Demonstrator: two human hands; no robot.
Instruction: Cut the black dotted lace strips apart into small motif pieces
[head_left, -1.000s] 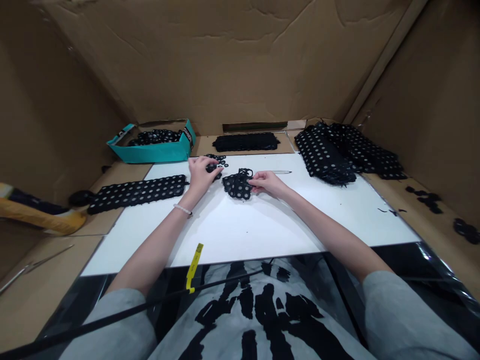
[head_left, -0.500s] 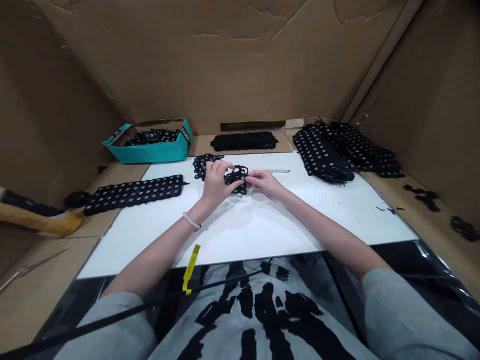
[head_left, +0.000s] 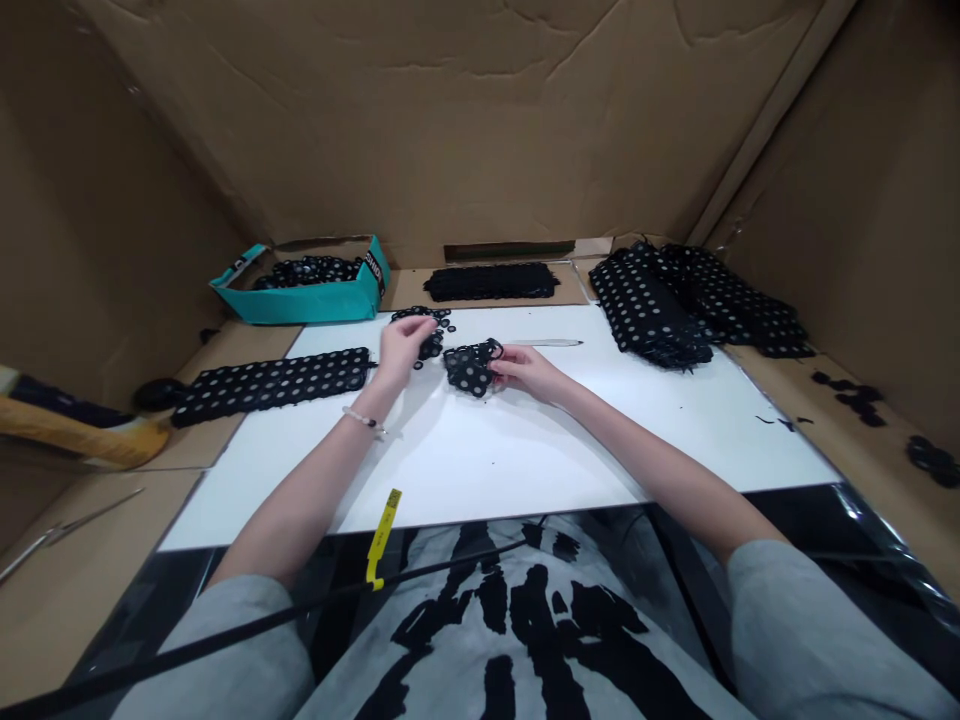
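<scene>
My right hand pinches the right edge of a small black dotted lace-like piece, which hangs just over the white board. My left hand is apart from that piece, its thumb and fingertips drawn together at a pile of small black dotted pieces. Whatever those fingertips hold, if anything, is too small to make out. The hand covers part of the pile, and a few little round pieces lie loose at its right side. Behind my right hand lies a thin silver pen-like tool.
A teal box with black dotted pieces stands back left. A dotted strip lies left on the white board. A black stack is at the back, dotted bundles back right. Scissors lie far left. Cardboard walls surround the board.
My left hand has let go of the lace-like piece and moved left to the pile, its fingers closing together. My right hand keeps hold of the piece, now tilted a little lower.
</scene>
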